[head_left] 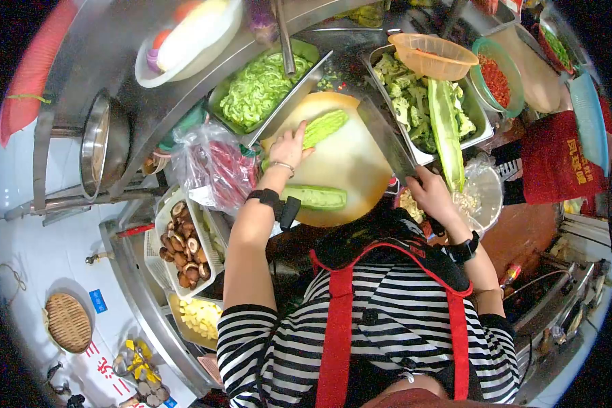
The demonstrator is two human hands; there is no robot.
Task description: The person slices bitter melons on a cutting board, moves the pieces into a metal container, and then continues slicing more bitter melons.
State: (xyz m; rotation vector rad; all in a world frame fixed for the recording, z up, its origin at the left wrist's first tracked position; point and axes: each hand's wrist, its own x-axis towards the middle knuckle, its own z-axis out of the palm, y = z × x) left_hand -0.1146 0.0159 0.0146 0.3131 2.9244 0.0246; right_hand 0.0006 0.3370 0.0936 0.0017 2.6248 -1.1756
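Nearest: striped shirt point(367, 316), red straps point(334, 326), dark apron front point(387, 241) hiding whatever sits under it. Watch point(464, 249) on right wrist, black band point(265, 197) on left

Right grip point(430, 196) clamped round the knife point(387, 139); handle mostly hidden in it. Blade angles up-left along the board's right edge, apart from both gourd pieces, probably held off so the other side can work. Can't tell if blade rests on the board or hangs over it

Board point(364, 156): near gourd point(316, 197) lies loose beside the left forearm. Far gourd point(328, 128) is higher up, left grip point(289, 146) over its left end, touching, likely to steady it. Can't tell if clamped or just laid on; finger undersides hidden

Around, presumably kept within reach: mushrooms point(183, 245) and bag point(214, 170) left, shreds point(262, 92) in a steel tray up-left, broccoli point(391, 71) up-right with long gourd point(445, 126) laid across its tray, basket point(432, 58) at the far side. Bag contents reddish, blurred by plastic

Farthest: chili tub point(493, 78); white bowl point(221, 44) cut off at top; co-worker's red apron point(557, 166) at right, only part in view, lettering hard to read
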